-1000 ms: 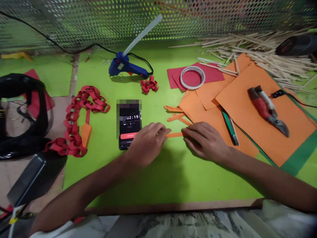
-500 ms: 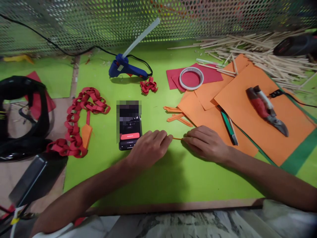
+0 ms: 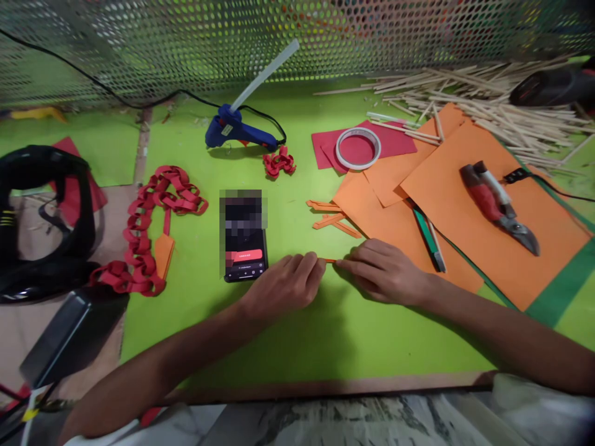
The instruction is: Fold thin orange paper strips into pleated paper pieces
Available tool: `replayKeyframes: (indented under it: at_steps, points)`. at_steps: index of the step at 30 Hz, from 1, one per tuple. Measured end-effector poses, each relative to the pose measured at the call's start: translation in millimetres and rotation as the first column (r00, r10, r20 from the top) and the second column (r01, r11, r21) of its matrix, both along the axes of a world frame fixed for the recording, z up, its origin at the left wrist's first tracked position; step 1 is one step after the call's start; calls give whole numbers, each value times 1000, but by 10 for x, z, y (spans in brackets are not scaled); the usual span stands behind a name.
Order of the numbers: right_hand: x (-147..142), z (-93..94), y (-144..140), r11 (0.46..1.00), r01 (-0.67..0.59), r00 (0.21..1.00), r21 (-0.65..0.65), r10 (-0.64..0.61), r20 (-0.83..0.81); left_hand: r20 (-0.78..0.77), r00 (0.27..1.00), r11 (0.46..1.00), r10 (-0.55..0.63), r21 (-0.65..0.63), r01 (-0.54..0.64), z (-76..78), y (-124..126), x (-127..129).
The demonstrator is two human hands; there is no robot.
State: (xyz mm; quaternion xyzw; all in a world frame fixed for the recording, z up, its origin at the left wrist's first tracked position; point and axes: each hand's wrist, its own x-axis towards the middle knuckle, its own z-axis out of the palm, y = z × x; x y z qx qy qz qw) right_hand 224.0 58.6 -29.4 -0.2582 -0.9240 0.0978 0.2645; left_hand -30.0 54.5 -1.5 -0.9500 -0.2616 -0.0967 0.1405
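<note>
Between my two hands runs a thin orange paper strip [image 3: 330, 261], low over the green tabletop, with its ends hidden under my fingers. My left hand [image 3: 290, 279] pinches its left end, close to the phone [image 3: 244, 238]. The right end is pinched by my right hand [image 3: 383, 272], which rests beside the orange paper sheets [image 3: 362, 204]. Several folded orange strips [image 3: 330, 220] lie just beyond my hands. To the left, a red paper chain [image 3: 134, 229] curls on the table, with a pointed orange paper piece [image 3: 163, 255] beside it.
A blue glue gun [image 3: 242, 131] stands at the back near a small red paper piece [image 3: 279, 163]. A tape roll [image 3: 357, 148], a green cutter [image 3: 428, 238] and red-handled pruning shears [image 3: 502, 210] lie right, before wooden sticks [image 3: 511, 118]. A black headset-like object [image 3: 83, 204] sits left.
My right hand has shifted slightly left, so the gap between my hands is smaller and less of the strip shows. Both hands keep their pinch.
</note>
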Motion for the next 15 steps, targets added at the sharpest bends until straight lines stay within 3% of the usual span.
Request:
replayKeyframes:
  at_steps: [10,15]
  points:
    - [-37,24,1,995,79,997,-63,-80,-9,-38,999,998,-16,-65,14,-18,-5,-6]
    - [-36,22,-27,998,60,998,24,-59,-12,-155,988,999,4,-42,-11,30,-182,41]
